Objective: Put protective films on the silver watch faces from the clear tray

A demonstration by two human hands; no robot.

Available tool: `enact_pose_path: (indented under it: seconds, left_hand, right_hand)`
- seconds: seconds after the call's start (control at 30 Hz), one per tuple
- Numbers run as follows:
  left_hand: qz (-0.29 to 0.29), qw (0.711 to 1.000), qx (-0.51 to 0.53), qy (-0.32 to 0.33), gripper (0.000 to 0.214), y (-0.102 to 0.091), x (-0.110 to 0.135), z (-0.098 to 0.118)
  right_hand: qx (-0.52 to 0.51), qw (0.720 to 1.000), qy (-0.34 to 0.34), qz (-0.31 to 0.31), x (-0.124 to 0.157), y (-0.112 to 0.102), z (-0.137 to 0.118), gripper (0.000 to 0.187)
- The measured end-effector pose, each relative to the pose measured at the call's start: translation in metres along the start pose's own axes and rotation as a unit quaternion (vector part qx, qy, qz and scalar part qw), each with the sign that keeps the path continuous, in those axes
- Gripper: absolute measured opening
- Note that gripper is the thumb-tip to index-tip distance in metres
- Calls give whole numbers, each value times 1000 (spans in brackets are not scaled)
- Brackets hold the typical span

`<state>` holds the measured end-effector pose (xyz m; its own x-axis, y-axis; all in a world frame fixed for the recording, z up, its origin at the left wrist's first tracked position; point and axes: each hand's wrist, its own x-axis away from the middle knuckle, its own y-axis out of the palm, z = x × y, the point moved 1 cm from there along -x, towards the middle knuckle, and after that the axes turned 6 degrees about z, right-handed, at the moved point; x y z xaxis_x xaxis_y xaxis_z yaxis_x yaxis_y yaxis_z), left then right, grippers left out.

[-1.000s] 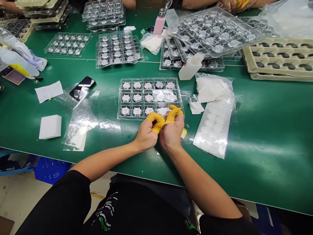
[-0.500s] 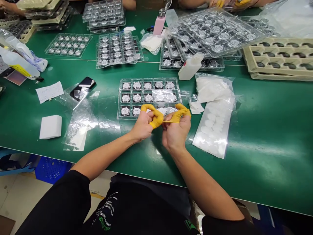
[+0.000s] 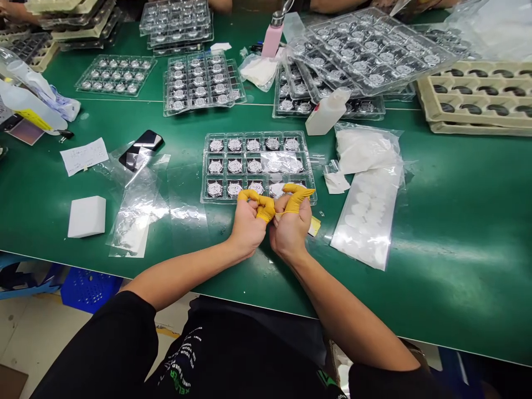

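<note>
My left hand (image 3: 249, 221), with yellow finger cots on its fingers, is closed in a pinch in front of the tray. Its fingertips meet the edge of a yellow finger cot (image 3: 293, 204) worn on my right hand (image 3: 291, 224). My right hand is curled, its covered finger bent outward to the right; whether something small lies inside it is hidden. Just beyond both hands lies a clear plastic tray (image 3: 225, 177) of round watch-like parts in square pockets. A small clear film (image 3: 279, 161) and a white piece (image 3: 276, 190) rest on it.
Right of the tray are a small bag (image 3: 336, 184), a long bag of white discs (image 3: 368, 216) and a white bottle (image 3: 328, 113). Left are plastic sleeves (image 3: 135, 210), a phone (image 3: 141, 149) and a white block (image 3: 87, 216). Stacked trays (image 3: 374, 50) stand behind; co-workers' arms show beyond.
My hands have come slightly nearer to me, and the stretched yellow strip between them has shortened. A small yellow-and-white piece now shows on the table beside my right hand.
</note>
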<state>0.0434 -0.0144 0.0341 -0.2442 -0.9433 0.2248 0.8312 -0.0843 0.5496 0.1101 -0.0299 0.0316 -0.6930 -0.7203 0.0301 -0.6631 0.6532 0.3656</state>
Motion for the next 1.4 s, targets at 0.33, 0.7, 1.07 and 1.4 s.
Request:
enact_pose_path:
  seconds: [0.33,0.7,1.07,1.4]
  left_hand:
    - [-49,997,-5,58,57,-2,-10,12]
    - [-203,963,-119,134,39,-7,-9,24]
    - [-79,837,-364,401,26,-22,-18,21]
    - [-73,822,-396,403,14,-25,-19,9]
  right_hand:
    - [-18,999,3,-38,-4,1,-13,38]
    - [71,961,88,-253,-23,-27,-23,66]
    - [-19,955,217,-199,-14,-9,-18,60]
    - [-51,935,255,-242,8,3,-4,63]
